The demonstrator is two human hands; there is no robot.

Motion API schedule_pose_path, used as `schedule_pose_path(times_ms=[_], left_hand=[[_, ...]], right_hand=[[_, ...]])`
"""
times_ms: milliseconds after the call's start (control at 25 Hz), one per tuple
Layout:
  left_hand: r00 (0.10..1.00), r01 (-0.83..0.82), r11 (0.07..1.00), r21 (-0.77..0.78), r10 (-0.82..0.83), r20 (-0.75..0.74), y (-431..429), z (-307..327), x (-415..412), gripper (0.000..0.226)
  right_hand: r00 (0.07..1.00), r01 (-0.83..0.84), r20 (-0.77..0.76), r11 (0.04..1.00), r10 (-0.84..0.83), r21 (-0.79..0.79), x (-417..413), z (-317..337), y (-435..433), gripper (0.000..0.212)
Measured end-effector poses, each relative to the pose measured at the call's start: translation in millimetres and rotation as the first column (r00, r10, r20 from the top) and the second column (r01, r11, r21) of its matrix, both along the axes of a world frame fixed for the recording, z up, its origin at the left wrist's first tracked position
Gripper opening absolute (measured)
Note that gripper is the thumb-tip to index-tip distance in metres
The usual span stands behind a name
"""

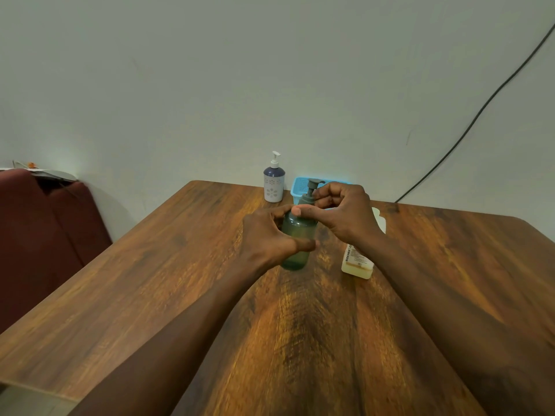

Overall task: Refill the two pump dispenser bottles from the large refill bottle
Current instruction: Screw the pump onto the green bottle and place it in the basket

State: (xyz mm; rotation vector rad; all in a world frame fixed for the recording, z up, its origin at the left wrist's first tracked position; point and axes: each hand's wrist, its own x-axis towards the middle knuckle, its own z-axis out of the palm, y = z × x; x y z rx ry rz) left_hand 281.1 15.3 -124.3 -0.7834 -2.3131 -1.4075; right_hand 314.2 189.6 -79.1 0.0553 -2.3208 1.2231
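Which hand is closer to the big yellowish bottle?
Right. The right hand sits just beside the refill bottle; the left hand holds the green bottle, farther left.

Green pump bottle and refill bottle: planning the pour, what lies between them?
Head view: bare table between green pump bottle and refill bottle; the right hand reaches over it.

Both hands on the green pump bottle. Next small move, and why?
Probably twist the pump head loose with the right hand while the left hand steadies the green bottle: the pump is still on, so the refill bottle cannot pour in yet.
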Motion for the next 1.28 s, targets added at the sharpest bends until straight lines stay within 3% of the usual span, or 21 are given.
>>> schedule_pose_path(times_ms=[120, 200, 320, 400, 520, 640, 720, 840, 960, 1080, 1160, 1280], left_hand=[[1.0, -0.026, 0.999, 0.025, 0.026, -0.005, 3.0, 4.0, 1.1, 0.072], [1.0, -0.03, 0.999, 0.03, 0.031, -0.007, 2.9, 8.4, 0.5, 0.072], [1.0, -0.019, 0.999, 0.043, 0.019, -0.013, 1.6, 13.8, 0.8, 0.078], [1.0, 0.001, 0.998, 0.06, -0.001, 0.002, 1.4, 15.6, 1.6, 0.081], [1.0, 0.027, 0.998, 0.06, -0.027, -0.004, 2.1, 16.9, 1.7, 0.082], [1.0, 0.015, 0.999, 0.045, -0.014, -0.012, 1.6, 18.4, 2.0, 0.085], [1.0, 0.016, 0.999, 0.037, -0.015, -0.02, 3.1, 17.9, 2.0, 0.077], [1.0, -0.007, 0.999, 0.047, 0.008, -0.011, 7.5, 19.7, 2.3, 0.071], [0.999, -0.02, 0.998, 0.06, 0.023, -0.038, 9.2, 24.0, 0.7, 0.073], [0.998, -0.007, 0.998, 0.069, 0.011, -0.064, 7.1, 26.7, 0.2, 0.072], [0.998, 0.009, 0.998, 0.059, -0.006, -0.065, 6.9, 25.9, -1.9, 0.072], [0.999, -0.002, 0.999, 0.051, 0.005, -0.045, 10.6, 23.9, -3.6, 0.068]], right_hand=[[0.998, 0.063, -0.021, 0.997, -0.062, 0.041, -2.7, 2.2, -3.6, 0.055], [0.999, 0.018, 0.044, 1.0, -0.018, 0.011, -3.8, 5.6, -2.7, 0.058], [0.969, -0.197, 0.125, 0.971, 0.214, -0.135, -3.8, 10.7, 4.7, 0.057], [0.914, -0.365, 0.072, 0.885, 0.4, -0.289, -3.0, 13.7, 9.5, 0.048], [0.861, -0.487, 0.006, 0.829, 0.508, -0.276, -1.7, 17.6, 13.1, 0.051], [0.926, -0.372, -0.017, 0.902, 0.377, -0.218, -1.3, 23.0, 11.6, 0.053], [0.979, -0.204, -0.022, 0.974, 0.203, -0.098, -0.9, 24.5, 4.2, 0.053], [0.997, -0.021, -0.079, 0.998, 0.026, 0.055, -4.4, 24.1, -6.5, 0.051], [0.982, -0.187, 0.01, 0.982, 0.188, -0.039, -5.5, 28.1, -2.9, 0.055], [0.893, -0.433, 0.026, 0.873, 0.45, -0.226, -2.4, 31.4, 7.4, 0.061], [0.934, -0.355, -0.015, 0.922, 0.357, -0.156, -3.1, 32.6, 8.5, 0.07], [0.998, -0.046, -0.035, 0.997, 0.048, 0.06, -6.9, 35.5, -4.0, 0.083]])
